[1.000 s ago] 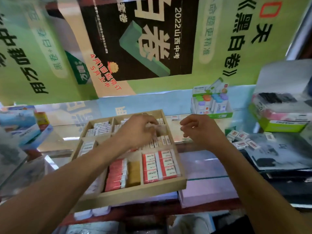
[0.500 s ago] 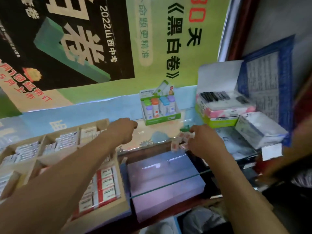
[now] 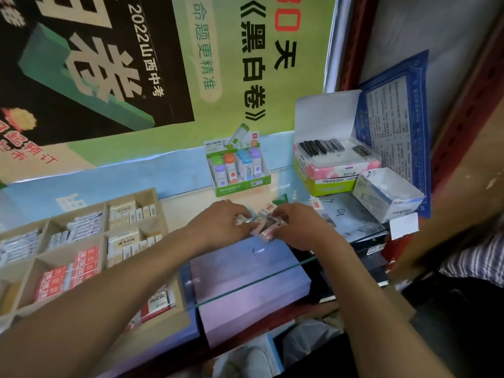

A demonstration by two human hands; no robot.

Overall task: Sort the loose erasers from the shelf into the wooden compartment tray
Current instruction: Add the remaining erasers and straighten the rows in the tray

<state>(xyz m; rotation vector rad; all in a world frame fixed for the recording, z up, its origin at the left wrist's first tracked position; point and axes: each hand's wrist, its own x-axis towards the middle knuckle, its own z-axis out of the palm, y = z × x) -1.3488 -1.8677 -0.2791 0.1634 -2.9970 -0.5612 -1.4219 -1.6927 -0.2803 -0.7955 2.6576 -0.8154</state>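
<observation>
Erasers (image 3: 266, 226) lie gathered between both curled hands (image 3: 261, 225).

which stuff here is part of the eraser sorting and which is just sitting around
In the job:
left hand
right hand
loose erasers, gathered between both hands
wooden tray

Lying about:
green display box of correction tapes
open box of black clips
blue-bordered sheet

Back wall: green poster (image 3: 223, 77) with black panel. Glass shelf (image 3: 272, 271) over purple boxes (image 3: 245, 282). Red frame (image 3: 351, 42) at right corner.
</observation>
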